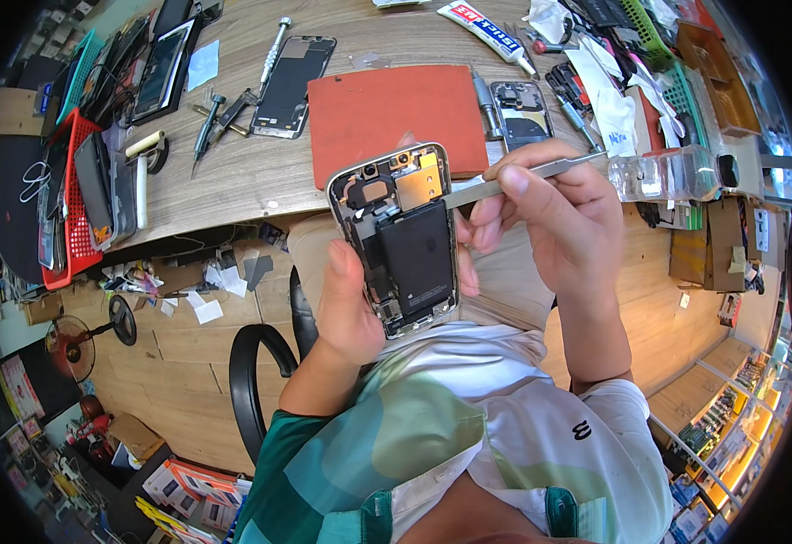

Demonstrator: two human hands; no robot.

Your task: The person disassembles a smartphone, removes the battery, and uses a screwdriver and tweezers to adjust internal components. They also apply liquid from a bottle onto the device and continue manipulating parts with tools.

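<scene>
The left hand [346, 304] grips an opened phone [402, 238]; the right hand [555, 213] pinches slim metal tweezers [505, 181] above a wooden desk [242, 177].

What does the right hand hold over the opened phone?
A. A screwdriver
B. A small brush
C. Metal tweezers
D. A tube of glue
C: the right hand grips thin metal tweezers, their tip pointing at the opened phone, which the left hand holds.
</scene>
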